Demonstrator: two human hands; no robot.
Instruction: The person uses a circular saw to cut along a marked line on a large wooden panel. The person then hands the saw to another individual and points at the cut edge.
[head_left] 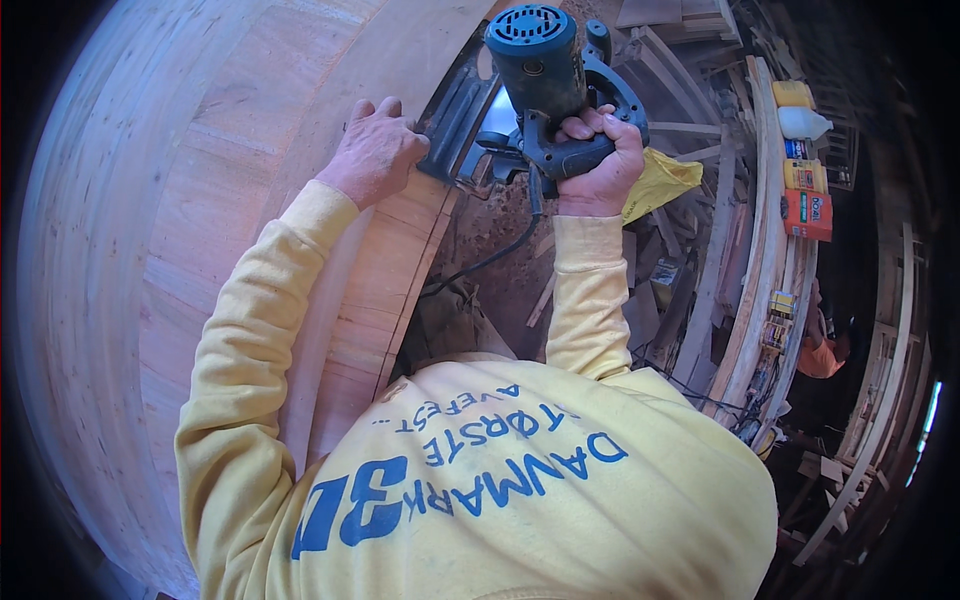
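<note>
My right hand is wrapped round the rear handle of a dark teal circular saw. The saw's metal base plate lies over the edge of a large pale wooden panel. On the panel, just left of the base plate, my left hand rests with its fingers apart, the thumb side at or touching the plate's edge. The blade is hidden. A black power cord hangs from the saw's handle and runs down past the panel's edge.
A yellow plastic bag and scattered wood offcuts lie right of the saw. Further right, a long timber ledge carries a white jug, yellow containers and a red-orange box. Something orange, perhaps a person's clothing, shows behind it.
</note>
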